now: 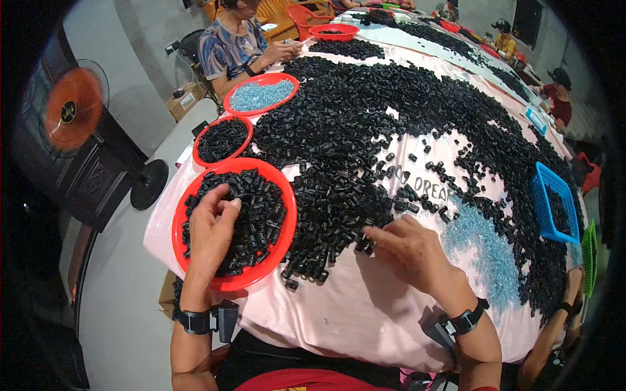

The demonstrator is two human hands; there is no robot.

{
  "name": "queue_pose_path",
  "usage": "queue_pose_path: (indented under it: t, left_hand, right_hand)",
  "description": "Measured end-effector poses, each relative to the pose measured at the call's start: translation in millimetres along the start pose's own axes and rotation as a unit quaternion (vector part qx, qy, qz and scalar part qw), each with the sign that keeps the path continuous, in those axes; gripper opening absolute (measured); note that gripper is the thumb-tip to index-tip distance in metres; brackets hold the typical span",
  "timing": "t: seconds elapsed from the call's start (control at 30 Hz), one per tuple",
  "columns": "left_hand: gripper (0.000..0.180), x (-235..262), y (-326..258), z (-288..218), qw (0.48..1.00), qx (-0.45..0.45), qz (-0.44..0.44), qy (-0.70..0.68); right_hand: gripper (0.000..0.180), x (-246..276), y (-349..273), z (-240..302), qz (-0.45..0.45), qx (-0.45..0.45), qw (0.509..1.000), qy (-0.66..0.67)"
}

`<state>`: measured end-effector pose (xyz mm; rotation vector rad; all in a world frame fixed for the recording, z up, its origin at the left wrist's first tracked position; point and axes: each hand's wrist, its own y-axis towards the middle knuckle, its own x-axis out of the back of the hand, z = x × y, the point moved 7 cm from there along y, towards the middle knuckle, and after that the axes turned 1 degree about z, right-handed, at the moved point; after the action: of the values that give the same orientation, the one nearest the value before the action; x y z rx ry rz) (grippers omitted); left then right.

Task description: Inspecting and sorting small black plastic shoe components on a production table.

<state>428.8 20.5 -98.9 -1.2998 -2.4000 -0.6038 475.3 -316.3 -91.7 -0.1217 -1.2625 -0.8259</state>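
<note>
My left hand (212,228) rests fingers-down in a round red tray (189,189) full of small black plastic parts (261,208). Its fingers are bent together; whether they hold a part is hidden. My right hand (411,251) lies on the pink table cover (339,306), fingers spread, its fingertips touching the near edge of a very large heap of the same black parts (365,130). Both wrists wear black bands with small devices.
A pile of small light-blue pieces (486,244) lies right of my right hand. Two more red trays (223,139) (261,94) stand behind, one with blue pieces. A blue basket (554,202) sits at right. Other people sit around the table; an orange fan (75,107) stands left.
</note>
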Motion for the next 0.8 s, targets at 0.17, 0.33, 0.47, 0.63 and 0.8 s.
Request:
queue_pose_path:
  t: [0.17, 0.33, 0.47, 0.63, 0.8]
  left_hand:
    - [0.034, -32, -21, -41, 0.997, -0.072, 0.014, -0.002]
    - [0.037, -107, -67, -87, 0.909, -0.295, 0.275, 0.107]
    - [0.041, -147, -84, -99, 0.876, -0.363, 0.301, 0.106]
    - [0.027, -122, -66, -116, 0.932, -0.273, 0.232, 0.055]
    - [0.013, -105, -65, -92, 0.940, -0.158, 0.283, 0.108]
  right_hand:
    - [0.029, 19, -9, -26, -0.042, -0.061, 0.997, 0.005]
    - [0.016, 31, -7, -34, 0.013, -0.090, 0.996, 0.021]
    - [0.012, 41, -13, -47, 0.005, -0.128, 0.992, 0.000]
    - [0.013, 54, -19, -55, 0.044, -0.215, 0.973, 0.078]
    - [0.013, 20, -18, -51, 0.190, -0.193, 0.958, 0.089]
